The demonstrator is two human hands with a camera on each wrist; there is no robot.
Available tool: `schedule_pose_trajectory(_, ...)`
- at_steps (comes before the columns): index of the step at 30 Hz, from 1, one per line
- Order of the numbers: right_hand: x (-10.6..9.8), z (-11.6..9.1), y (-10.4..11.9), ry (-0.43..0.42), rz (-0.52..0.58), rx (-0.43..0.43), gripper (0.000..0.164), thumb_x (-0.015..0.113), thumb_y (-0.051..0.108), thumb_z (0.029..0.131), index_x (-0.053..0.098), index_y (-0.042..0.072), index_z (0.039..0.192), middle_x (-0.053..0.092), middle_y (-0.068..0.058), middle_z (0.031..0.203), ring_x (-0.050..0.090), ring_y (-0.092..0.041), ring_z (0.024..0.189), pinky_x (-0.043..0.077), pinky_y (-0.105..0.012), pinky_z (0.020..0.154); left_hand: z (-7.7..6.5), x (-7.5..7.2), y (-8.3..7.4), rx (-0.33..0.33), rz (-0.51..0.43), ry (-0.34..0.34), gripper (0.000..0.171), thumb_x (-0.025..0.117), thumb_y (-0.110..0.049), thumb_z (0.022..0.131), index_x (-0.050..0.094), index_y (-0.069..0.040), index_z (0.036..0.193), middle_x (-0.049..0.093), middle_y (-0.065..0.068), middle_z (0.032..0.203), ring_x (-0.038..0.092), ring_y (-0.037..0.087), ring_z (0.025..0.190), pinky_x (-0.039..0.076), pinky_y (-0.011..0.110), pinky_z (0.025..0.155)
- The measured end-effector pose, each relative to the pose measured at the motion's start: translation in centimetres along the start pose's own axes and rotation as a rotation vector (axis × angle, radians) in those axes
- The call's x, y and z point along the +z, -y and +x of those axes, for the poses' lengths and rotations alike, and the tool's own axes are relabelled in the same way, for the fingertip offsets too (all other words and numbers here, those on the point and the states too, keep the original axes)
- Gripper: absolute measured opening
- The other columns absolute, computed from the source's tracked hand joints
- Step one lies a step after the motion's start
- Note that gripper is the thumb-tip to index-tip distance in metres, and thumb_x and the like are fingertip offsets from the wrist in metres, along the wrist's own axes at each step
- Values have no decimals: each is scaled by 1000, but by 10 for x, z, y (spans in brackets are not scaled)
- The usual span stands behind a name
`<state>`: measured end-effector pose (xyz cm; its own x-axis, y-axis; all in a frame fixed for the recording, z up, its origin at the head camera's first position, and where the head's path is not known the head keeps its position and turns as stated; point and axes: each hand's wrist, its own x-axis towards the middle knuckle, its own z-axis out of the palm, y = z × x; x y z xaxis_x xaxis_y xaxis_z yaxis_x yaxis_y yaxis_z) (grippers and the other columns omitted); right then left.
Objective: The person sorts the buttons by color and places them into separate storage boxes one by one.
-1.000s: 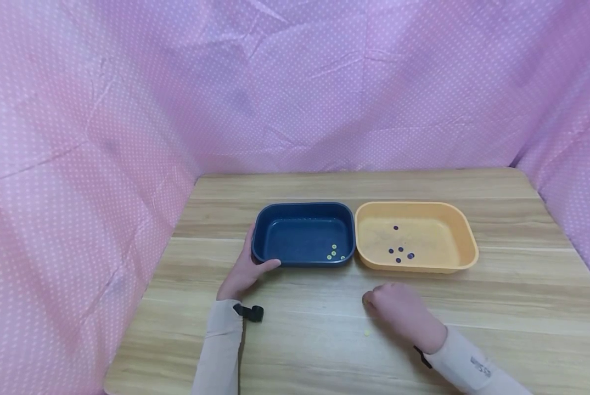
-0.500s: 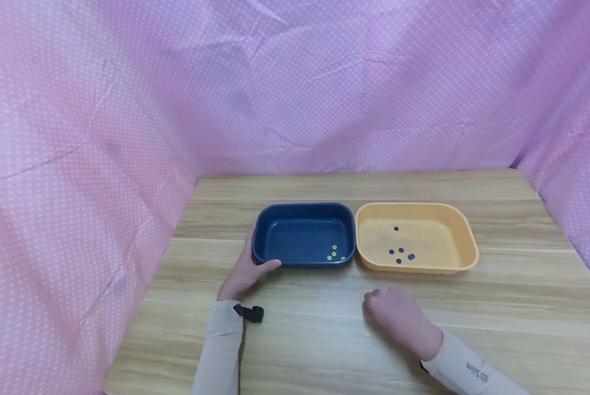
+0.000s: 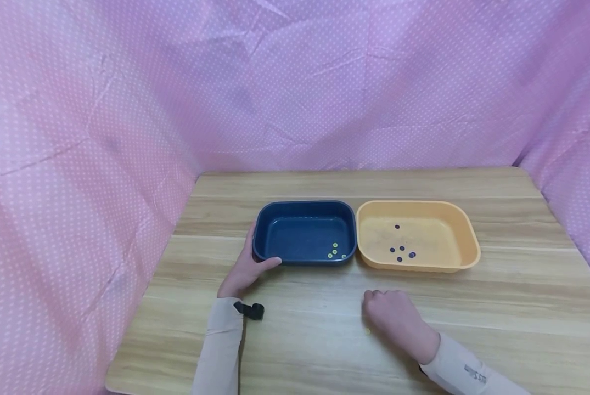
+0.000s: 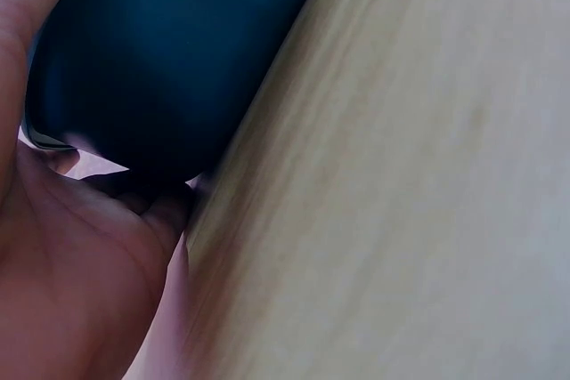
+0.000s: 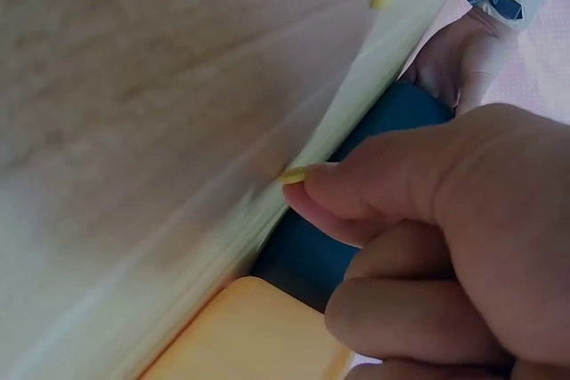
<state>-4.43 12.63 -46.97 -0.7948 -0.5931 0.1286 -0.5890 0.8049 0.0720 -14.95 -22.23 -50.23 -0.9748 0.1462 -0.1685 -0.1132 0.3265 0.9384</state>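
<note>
My left hand (image 3: pixel 245 271) holds the left end of a dark blue plastic basin (image 3: pixel 304 262), thumb at the front rim and fingers along the side. In the right wrist view, my right hand (image 5: pixel 445 220) pinches a small yellow button (image 5: pixel 292 175) between thumb and index finger, close above the table; the head view hides that button. Another yellow button (image 3: pixel 367 331) lies on the table by this hand. Several yellow buttons (image 3: pixel 335 252) rest in the blue basin's right front corner. The orange-yellow basin (image 3: pixel 465 241) beside it contains several dark purple buttons (image 3: pixel 402 248).
Both basins stand side by side on a wood-grain table (image 3: pixel 304 340), their near ends touching or almost so. Pink dotted cloth (image 3: pixel 295 99) hangs behind the table and along its sides. A black strap (image 3: pixel 249 311) is around the left wrist.
My right hand has shifted slightly toward the table's front edge, its fingers staying low. The left hand and both basins keep their places.
</note>
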Motion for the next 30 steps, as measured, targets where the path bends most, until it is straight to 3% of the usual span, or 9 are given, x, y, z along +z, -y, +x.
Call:
schedule_pose_trajectory(5, -2, 1, -5, 18, 1, 20, 18, 65, -1, 75, 51, 5, 66, 40, 0, 52, 35, -11, 41, 31, -28, 33, 1, -1, 0, 0, 0, 2, 113, 83, -35, 77, 1, -41, 155, 9, -9, 160, 18, 30, 141, 20, 61, 110)
schedule_pose_trajectory(8, -7, 3, -7, 36, 88, 50, 15, 66, 0, 78, 54, 4, 72, 42, 1, 54, 37, -10, 42, 31, -27, 35, 1, -1, -1, 1, 1, 8, 113, 83, -36, 77, 0, -41, 155, 8, -9, 160, 18, 30, 141, 20, 61, 111)
schedule_pose_trajectory(11, -14, 8, -11, 46, 352, 138, 9, 64, 4, 84, 60, 8, 78, 44, 7, 57, 39, -6, 46, 34, -24, 40, 1, -2, -2, -5, 3, 13, 114, 83, -37, 77, 0, -41, 154, 6, -9, 160, 16, 29, 142, 18, 60, 112)
schedule_pose_trajectory(14, -20, 14, -19, 41, 719, 265, 7, 64, 9, 90, 67, 10, 84, 44, 10, 56, 39, -3, 48, 35, -21, 44, 0, -2, -3, -20, 13, 16, 114, 83, -37, 77, -1, -42, 154, 4, -10, 160, 14, 28, 143, 17, 59, 112)
schedule_pose_trajectory(18, -23, 19, -33, 106, 1061, 469, 11, 65, 16, 93, 71, 7, 94, 58, 2, 64, 49, -9, 57, 42, -23, 52, -1, -2, -7, -38, 31, 31, 114, 82, -33, 79, -3, -39, 155, 2, -7, 161, 14, 29, 143, 18, 58, 112)
schedule_pose_trajectory(22, -23, 22, -43, 155, 1242, 640, 23, 63, 25, 94, 72, 5, 102, 70, -8, 96, 58, -19, 85, 48, -30, 74, -5, -1, -18, -40, 32, 48, 111, 79, -26, 83, -4, -36, 155, 3, -3, 162, 17, 31, 142, 21, 57, 112)
schedule_pose_trajectory(25, -24, 22, -47, 169, 1378, 716, 31, 65, 29, 93, 72, 1, 105, 63, -2, 75, 52, -17, 75, 43, -28, 69, -5, -1, -15, -28, 21, 48, 111, 79, -27, 83, -4, -37, 155, 2, -5, 162, 16, 29, 142, 19, 57, 113)
schedule_pose_trajectory(27, -25, 22, -50, 174, 1475, 738, 38, 66, 31, 92, 69, -4, 107, 48, 3, 61, 44, -14, 61, 38, -25, 59, -2, -1, -6, -20, 11, 43, 112, 80, -28, 82, -4, -39, 154, 1, -8, 161, 15, 28, 143, 18, 57, 113)
schedule_pose_trajectory(30, -27, 23, -52, 180, 1606, 777, 43, 67, 34, 91, 67, -6, 107, 30, 6, 53, 30, -12, 48, 28, -24, 47, -2, -1, -3, -1, -3, 34, 112, 81, -31, 81, -3, -40, 154, 3, -11, 160, 15, 27, 142, 18, 58, 112)
